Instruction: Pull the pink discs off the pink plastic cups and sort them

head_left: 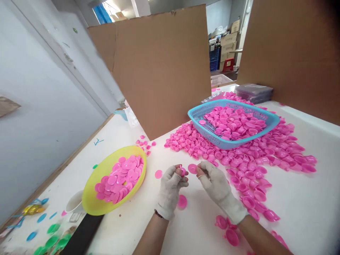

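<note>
White counter [300, 198], print on background boxes [228, 38] too small to read | left hand [171, 187]: curled, pinching pink cup [183, 171] | right hand [216, 186]: pinched closed on pink disc [191, 168], just beside cup, above counter

Bright, soft light is spreading over the white table [294, 194], leaving only faint shadows. A window [110, 7] at the top is glaring almost white, and the pink cups [249, 202] are catching small shiny highlights. The right-hand cardboard [287, 53] is looking dim, its upper corner fading to black. The wide lens is stretching the outer edges and tilting the wall [39, 74], while the green pieces [51, 241] at lower left are appearing blurred.
</note>
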Available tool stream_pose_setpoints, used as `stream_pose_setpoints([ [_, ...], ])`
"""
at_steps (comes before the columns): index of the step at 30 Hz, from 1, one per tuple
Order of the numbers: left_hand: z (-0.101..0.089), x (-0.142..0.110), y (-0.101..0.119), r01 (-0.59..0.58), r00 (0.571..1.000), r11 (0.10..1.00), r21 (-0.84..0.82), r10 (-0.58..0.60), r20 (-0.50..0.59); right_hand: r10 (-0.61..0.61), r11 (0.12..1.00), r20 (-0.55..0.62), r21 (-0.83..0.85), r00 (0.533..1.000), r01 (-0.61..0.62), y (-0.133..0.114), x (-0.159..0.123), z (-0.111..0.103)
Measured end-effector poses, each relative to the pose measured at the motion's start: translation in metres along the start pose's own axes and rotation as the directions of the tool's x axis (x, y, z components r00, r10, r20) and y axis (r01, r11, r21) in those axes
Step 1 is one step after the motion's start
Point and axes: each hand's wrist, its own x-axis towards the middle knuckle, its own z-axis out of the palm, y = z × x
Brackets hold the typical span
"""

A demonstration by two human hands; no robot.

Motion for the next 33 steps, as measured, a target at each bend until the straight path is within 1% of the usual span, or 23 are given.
stream_pose_setpoints([
  [2, 0.002, -0.007, -0.006, 0.042, 0.999, 0.996, -0.074, -0.044, -0.026, -0.19, 0.966, -0.045, -0.187, 0.981, 0.178, 0.005, -0.003, 0.006],
  [4, 0.001, -0.009, -0.011, 0.083, 0.997, 0.99, -0.116, -0.082, 0.007, -0.309, 0.915, -0.006, -0.274, 0.951, 0.296, 0.01, -0.005, 0.012],
  [6, 0.0, -0.01, -0.013, 0.13, 0.99, 0.98, -0.149, -0.122, 0.065, -0.36, 0.88, 0.078, -0.304, 0.93, 0.366, 0.016, -0.005, 0.016],
  [8, -0.002, -0.012, -0.012, 0.18, 0.981, 0.966, -0.185, -0.163, 0.106, -0.375, 0.86, 0.154, -0.31, 0.914, 0.405, 0.02, -0.004, 0.018],
  [10, -0.004, -0.013, -0.011, 0.222, 0.972, 0.949, -0.224, -0.197, 0.13, -0.382, 0.856, 0.183, -0.3, 0.906, 0.421, 0.023, -0.004, 0.019],
  [15, -0.01, -0.012, -0.015, 0.278, 0.96, 0.891, -0.36, -0.241, 0.143, -0.428, 0.852, 0.146, -0.264, 0.892, 0.452, 0.02, -0.005, 0.017],
  [20, -0.012, -0.011, -0.018, 0.324, 0.946, 0.804, -0.499, -0.286, 0.153, -0.407, 0.862, 0.179, -0.247, 0.896, 0.442, 0.012, -0.007, 0.013],
  [23, -0.011, -0.013, -0.017, 0.319, 0.948, 0.795, -0.516, -0.269, 0.172, -0.415, 0.859, 0.21, -0.231, 0.885, 0.458, 0.01, -0.008, 0.012],
  [25, -0.01, -0.015, -0.016, 0.31, 0.95, 0.806, -0.505, -0.25, 0.185, -0.413, 0.865, 0.2, -0.219, 0.889, 0.451, 0.01, -0.008, 0.012],
  [30, -0.006, -0.018, -0.016, 0.328, 0.944, 0.807, -0.49, -0.26, 0.204, -0.385, 0.907, 0.11, -0.138, 0.916, 0.398, 0.013, -0.008, 0.012],
  [33, -0.004, -0.019, -0.016, 0.341, 0.94, 0.792, -0.506, -0.289, 0.181, -0.369, 0.922, 0.085, -0.091, 0.926, 0.376, 0.014, -0.007, 0.013],
])
